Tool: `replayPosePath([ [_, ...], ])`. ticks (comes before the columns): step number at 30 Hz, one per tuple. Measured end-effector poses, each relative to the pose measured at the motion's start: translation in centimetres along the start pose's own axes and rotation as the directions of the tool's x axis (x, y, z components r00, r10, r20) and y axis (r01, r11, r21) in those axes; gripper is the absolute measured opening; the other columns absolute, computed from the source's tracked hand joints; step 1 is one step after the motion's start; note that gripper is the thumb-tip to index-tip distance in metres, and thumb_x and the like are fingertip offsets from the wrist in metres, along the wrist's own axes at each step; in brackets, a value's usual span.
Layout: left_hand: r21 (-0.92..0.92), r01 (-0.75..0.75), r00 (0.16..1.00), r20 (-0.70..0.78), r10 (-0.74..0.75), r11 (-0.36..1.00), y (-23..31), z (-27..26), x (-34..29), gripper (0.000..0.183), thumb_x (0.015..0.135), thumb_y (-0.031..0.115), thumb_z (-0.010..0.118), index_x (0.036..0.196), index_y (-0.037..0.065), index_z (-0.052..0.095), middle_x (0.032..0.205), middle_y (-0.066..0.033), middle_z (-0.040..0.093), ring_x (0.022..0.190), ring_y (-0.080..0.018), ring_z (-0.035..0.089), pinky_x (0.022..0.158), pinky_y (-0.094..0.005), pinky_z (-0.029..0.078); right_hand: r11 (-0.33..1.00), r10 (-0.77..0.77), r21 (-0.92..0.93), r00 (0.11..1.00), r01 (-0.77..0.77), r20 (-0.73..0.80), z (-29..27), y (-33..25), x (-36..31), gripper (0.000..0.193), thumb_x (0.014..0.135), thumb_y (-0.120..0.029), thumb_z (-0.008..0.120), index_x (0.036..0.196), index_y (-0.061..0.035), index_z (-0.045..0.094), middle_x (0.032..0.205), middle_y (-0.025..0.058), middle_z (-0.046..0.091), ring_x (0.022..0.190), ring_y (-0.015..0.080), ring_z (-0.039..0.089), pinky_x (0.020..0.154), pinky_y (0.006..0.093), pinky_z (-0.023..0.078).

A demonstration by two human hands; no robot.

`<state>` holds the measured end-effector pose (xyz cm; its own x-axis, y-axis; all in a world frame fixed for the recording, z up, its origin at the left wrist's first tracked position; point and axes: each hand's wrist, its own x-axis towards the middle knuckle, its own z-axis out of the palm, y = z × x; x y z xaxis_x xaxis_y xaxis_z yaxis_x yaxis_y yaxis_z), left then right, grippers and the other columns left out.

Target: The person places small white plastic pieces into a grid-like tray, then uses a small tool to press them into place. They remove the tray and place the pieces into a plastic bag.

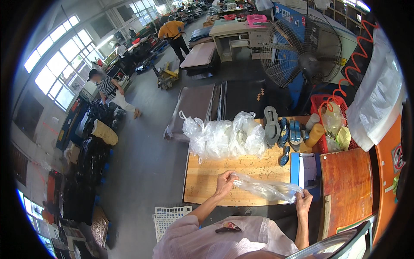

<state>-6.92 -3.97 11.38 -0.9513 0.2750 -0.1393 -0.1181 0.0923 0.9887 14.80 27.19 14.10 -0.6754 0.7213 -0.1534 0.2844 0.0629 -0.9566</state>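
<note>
A clear plastic bag is stretched out between my two hands, low over the front of the wooden worktable. My left hand pinches its left end, and my right hand grips the other end beside the table's right part. Beyond the bag, white plastic bags with something inside stand in a row at the table's far left; their contents cannot be made out. Grey and blue shoe soles lie to the right of them. A clipboard with papers rests near my right hand.
A red basket holding plastic bags stands at the back right, next to a yellow bottle. A large fan is behind it. Plastic sheeting hangs at right by a coiled red hose. Two people are in the aisle at left.
</note>
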Motion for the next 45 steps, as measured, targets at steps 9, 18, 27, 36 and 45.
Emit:
replayPosePath([
  [9, 0.072, 0.182, 0.975, 0.116, -0.189, 0.981, 5.7, -0.1, 0.1, 0.028, 0.099, 0.019, 0.067, 0.08, -0.002, 0.065, 0.07, -0.0051, 0.064, 0.061, -0.0083, 0.056, 0.062, -0.0306, 0.054, 0.974, -0.204, -0.114, 0.976, 0.195, -0.071, -0.3, -4.7, 0.1, 0.025, 0.097, -0.011, 0.057, 0.098, 0.0102, 0.07, 0.077, 0.0059, 0.065, 0.071, 0.0102, 0.056, 0.064, 0.0279, 0.045],
  [18, 0.141, 0.148, 0.981, 0.102, -0.163, 0.979, 5.9, -0.5, 1.5, 0.034, 0.099, 0.026, 0.072, 0.076, 0.002, 0.064, 0.063, -0.0018, 0.058, 0.056, -0.0097, 0.058, 0.059, -0.0308, 0.056, 0.882, 0.064, 0.448, 0.979, -0.146, 0.192, 1.3, -5.4, -0.7, 0.022, 0.102, -0.017, 0.058, 0.087, -0.004, 0.068, 0.082, 0.0081, 0.074, 0.077, 0.0153, 0.067, 0.08, 0.0332, 0.052],
  [27, -0.261, 0.206, 0.832, 0.554, -0.028, 0.943, 11.8, 2.3, -1.6, 0.02, 0.106, 0.019, 0.057, 0.1, 0.003, 0.067, 0.087, -0.0054, 0.068, 0.098, -0.0209, 0.07, 0.096, -0.0384, 0.053, 0.923, -0.167, 0.386, 0.897, -0.005, 0.41, 3.5, -12.5, -3.0, 0.029, 0.102, -0.022, 0.06, 0.112, 0.0023, 0.071, 0.093, 0.0093, 0.075, 0.095, 0.0172, 0.068, 0.099, 0.0345, 0.046],
  [36, -0.131, 0.27, 0.718, 0.687, -0.109, 0.954, 12.8, 2.8, -2.9, 0.032, 0.105, 0.011, 0.05, 0.131, -0.003, 0.06, 0.118, -0.0139, 0.071, 0.118, -0.0262, 0.067, 0.106, -0.037, 0.048, 0.963, -0.216, 0.262, 0.77, 0.067, 0.6, 4.2, -13.0, -3.7, 0.041, 0.094, -0.006, 0.041, 0.127, 0.0089, 0.062, 0.113, 0.0104, 0.071, 0.101, 0.02, 0.067, 0.102, 0.0353, 0.048],
  [45, 0.032, -0.139, 0.732, 0.677, 0.081, 0.99, 11.3, 6.2, -3.0, 0.055, 0.097, -0.013, 0.041, 0.15, 0.002, 0.05, 0.151, -0.0139, 0.053, 0.138, -0.0241, 0.052, 0.117, -0.0376, 0.04, 0.972, -0.159, 0.233, 0.767, 0.014, 0.621, 6.5, -12.3, -2.2, 0.027, 0.096, 0.003, 0.06, 0.122, 0.0063, 0.067, 0.1, 0.0054, 0.072, 0.079, 0.0104, 0.066, 0.077, 0.0256, 0.055],
])
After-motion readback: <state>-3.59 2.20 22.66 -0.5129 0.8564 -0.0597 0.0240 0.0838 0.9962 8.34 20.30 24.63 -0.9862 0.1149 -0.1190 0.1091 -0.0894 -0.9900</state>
